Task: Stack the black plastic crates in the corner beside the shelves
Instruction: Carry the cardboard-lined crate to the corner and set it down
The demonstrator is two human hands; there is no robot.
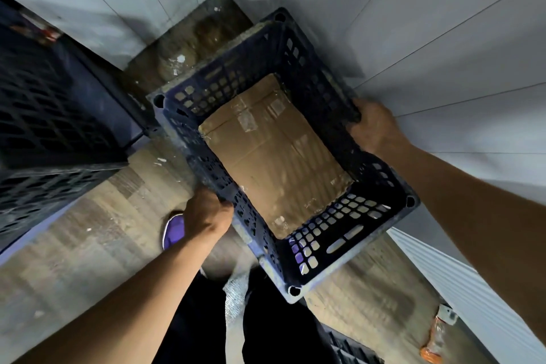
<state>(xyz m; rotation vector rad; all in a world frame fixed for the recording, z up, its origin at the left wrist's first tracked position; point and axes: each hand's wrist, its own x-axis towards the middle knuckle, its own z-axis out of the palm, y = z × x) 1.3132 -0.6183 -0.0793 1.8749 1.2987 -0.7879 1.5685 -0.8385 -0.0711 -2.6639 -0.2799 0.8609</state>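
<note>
I look straight down at a black plastic crate [381, 201] with perforated walls, held above the floor in the corner of two pale walls. A flat sheet of brown cardboard [271, 156] lies on its bottom. My left hand [206, 213] grips the rim of the crate's left long side. My right hand [375, 127] grips the rim of the opposite long side, close to the right wall. More black crates [56, 115] stand stacked at the left edge of the view.
The wood-pattern floor [88, 245] is dusty with scraps. My purple shoe [172, 229] shows beside my left hand, my dark trousers below. Another dark crate edge [348, 346] sits at the bottom. An orange-and-clear object [437, 334] lies by the right wall's baseboard.
</note>
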